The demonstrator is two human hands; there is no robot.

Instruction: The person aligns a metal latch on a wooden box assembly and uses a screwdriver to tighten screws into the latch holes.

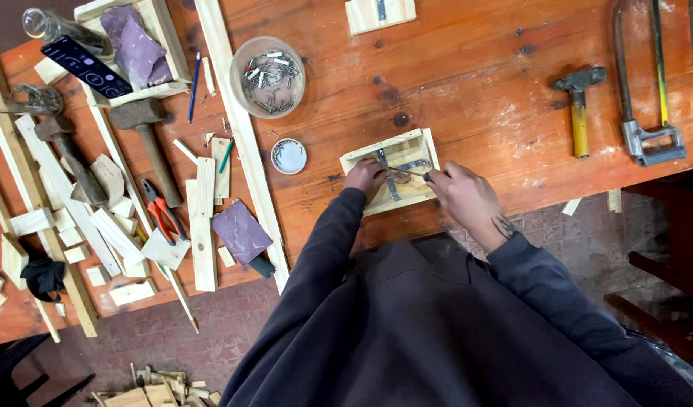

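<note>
Wooden offcuts and tools are spread over the left end of the orange-brown workbench, well to the left of the small wooden box: a mallet, red-handled pliers and a sheet of purple sandpaper. Nearer the box, up and to its left, a round tub of screws is seen, with a small white lid just left of the box.

The box lies near the front edge of the bench, directly ahead of the person. Its long axis runs roughly left to right, tilted a little so that its right end sits farther from the person. A metal bracket lies inside it.

The left hand is pressed on the left end of the box, fingers curled over the rim to steady it. The right hand is closed around a slim screwdriver, whose shaft points left and slightly away, into the box towards the bracket.

Far right of the box, a yellow-handled hammer and a hacksaw lie apart.

A slip seems the main risk: the tip is aimed towards the fingers of the left hand, so if it jumps off the screw head it could strike them. With the box so near the bench edge, a hard sideways push could also shift it or tear the thin wood.
</note>
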